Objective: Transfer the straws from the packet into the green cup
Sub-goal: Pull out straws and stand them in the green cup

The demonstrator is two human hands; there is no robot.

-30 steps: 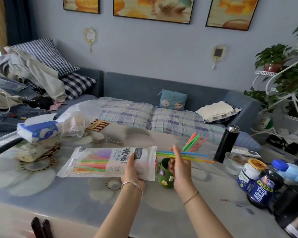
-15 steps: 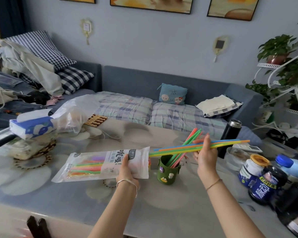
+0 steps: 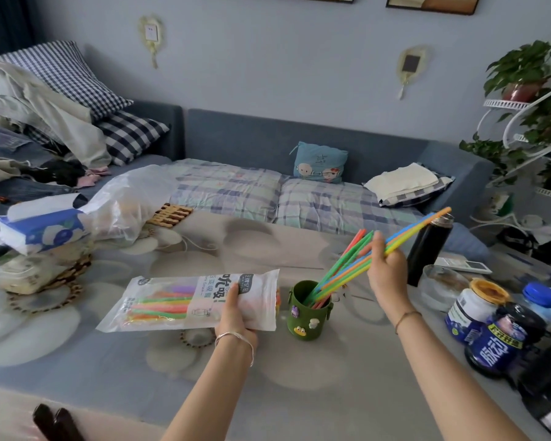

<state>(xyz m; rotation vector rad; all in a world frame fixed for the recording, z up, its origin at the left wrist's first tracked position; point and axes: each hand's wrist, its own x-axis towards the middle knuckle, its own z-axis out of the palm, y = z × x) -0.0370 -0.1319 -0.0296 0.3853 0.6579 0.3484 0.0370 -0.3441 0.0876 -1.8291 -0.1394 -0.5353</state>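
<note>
A white straw packet [image 3: 178,302] lies flat on the table, with coloured straws showing through its left half. My left hand [image 3: 236,316] grips its right end. Just right of it stands the green cup [image 3: 306,316], decorated with small stickers, holding several straws that lean up to the right. My right hand [image 3: 387,272] holds a bunch of coloured straws [image 3: 414,230] at their middle, tilted, with their lower ends dipping into the cup's mouth and their upper ends pointing up and right.
A black flask [image 3: 428,249], a glass bowl [image 3: 439,289], jars [image 3: 473,310] and a blue-capped bottle [image 3: 544,302] crowd the table's right side. A tissue pack [image 3: 39,229] and plastic bag [image 3: 121,205] sit far left. A sofa runs behind the table.
My right hand drew a bunch of straws out of the packet, swung them right and tilted them so that their lower ends now enter the green cup. The left hand kept hold of the packet.
</note>
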